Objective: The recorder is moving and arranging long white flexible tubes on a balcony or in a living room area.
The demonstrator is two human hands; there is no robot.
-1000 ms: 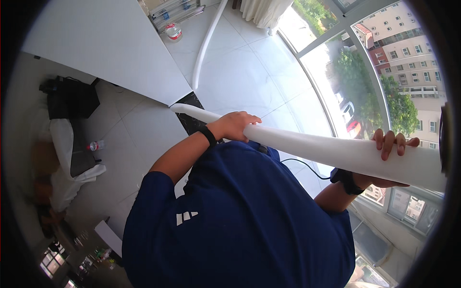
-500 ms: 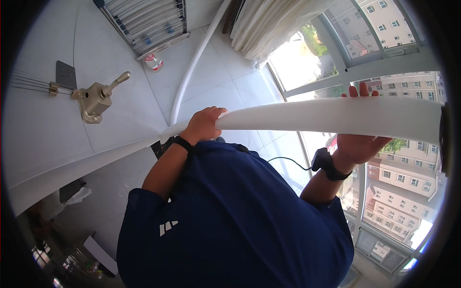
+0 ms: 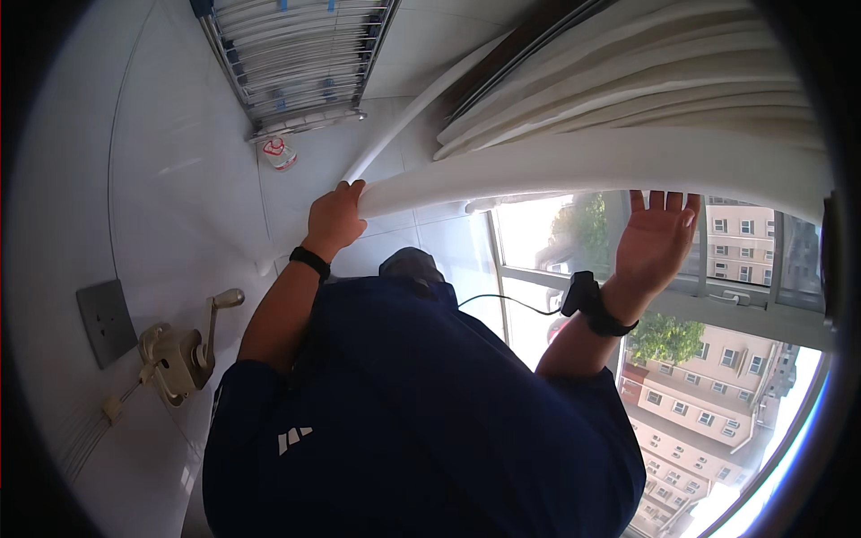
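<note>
The left hand [image 3: 335, 219] grips a long, white, foam-looking tube [image 3: 538, 172]; the flat right hand [image 3: 657, 240] at its edge might slip.

I see the white tube [image 3: 529, 175] now crossing in front of the pale curtain [image 3: 628, 94] instead of the window panes [image 3: 574, 229]. The right hand [image 3: 659, 238], whose fingertips showed past the tube's upper edge half a second ago, has dropped to its lower edge. My view has tilted, putting the wall crank [image 3: 184, 359] lower.
</note>
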